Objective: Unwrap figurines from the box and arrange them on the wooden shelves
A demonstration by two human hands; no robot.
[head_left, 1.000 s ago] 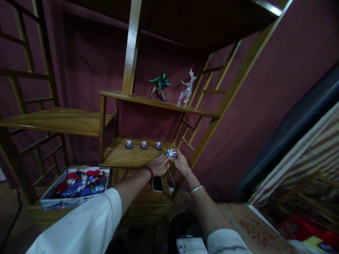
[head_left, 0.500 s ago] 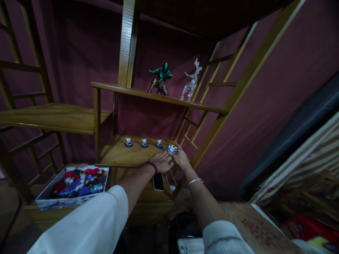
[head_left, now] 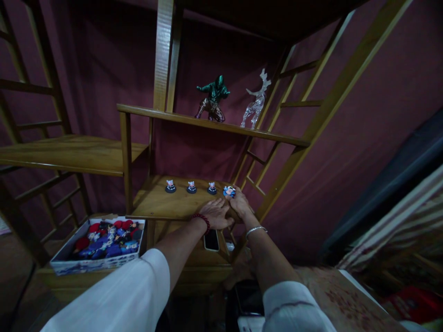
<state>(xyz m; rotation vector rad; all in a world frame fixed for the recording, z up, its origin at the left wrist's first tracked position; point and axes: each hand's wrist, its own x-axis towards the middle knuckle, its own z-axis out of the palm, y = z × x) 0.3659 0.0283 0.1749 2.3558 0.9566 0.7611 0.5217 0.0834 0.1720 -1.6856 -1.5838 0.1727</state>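
Note:
A small blue-and-white figurine [head_left: 229, 191] is at the right end of the lower wooden shelf [head_left: 155, 206], gripped by the fingers of my right hand [head_left: 240, 203]. Whether its base touches the shelf I cannot tell. To its left, three small figurines on dark round bases stand in a row: a left one [head_left: 170, 186], a middle one [head_left: 191, 186] and a right one [head_left: 212, 187]. My left hand [head_left: 217, 214] lies flat at the shelf's front edge, fingers stretched out, holding nothing.
A box [head_left: 98, 263] of red, blue and dark figurines stands at lower left. A phone [head_left: 211, 240] lies beneath my left hand. On the shelf above stand a green-and-bronze crouching statue [head_left: 213, 99] and a clear deer figure [head_left: 255, 103]. Slanted wooden lattice [head_left: 277, 133] borders the right side.
My right hand has moved the blue-and-white figurine slightly inward, closer to the row's line. My left hand has drawn back from beside it and flattened on the shelf edge. The view has shifted slightly.

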